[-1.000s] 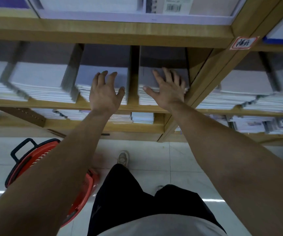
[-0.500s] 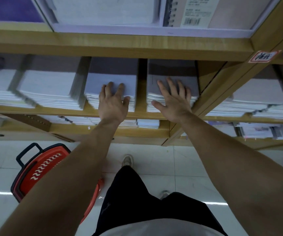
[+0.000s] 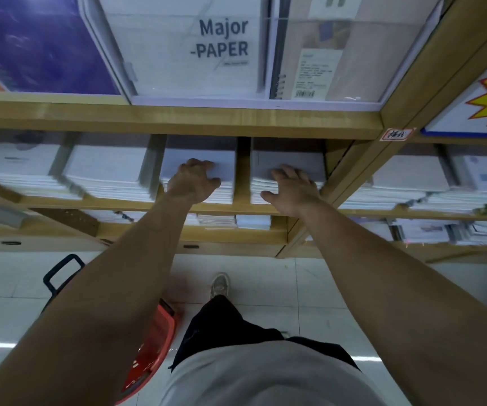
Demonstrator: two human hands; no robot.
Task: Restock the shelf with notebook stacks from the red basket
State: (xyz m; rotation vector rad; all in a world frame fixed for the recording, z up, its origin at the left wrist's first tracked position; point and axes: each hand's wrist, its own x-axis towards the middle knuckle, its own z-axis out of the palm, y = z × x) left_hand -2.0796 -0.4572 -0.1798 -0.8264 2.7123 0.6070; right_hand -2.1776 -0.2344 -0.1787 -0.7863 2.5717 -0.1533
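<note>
The left stack [image 3: 224, 168] and the right stack [image 3: 289, 155] are sitting side by side on the shelf [image 3: 242, 207], apart, with bare wood showing between them. My left hand [image 3: 194, 181] is resting on the left stack with its fingers bent and the tips on the top cover; through the blur I cannot tell whether it is gripping anything. My right hand [image 3: 293, 190] is lying spread and flat on the right stack, gripping nothing, thumb out over the front edge. The red basket [image 3: 151, 344] is standing on the floor [image 3: 309, 288] under my left arm.
</note>
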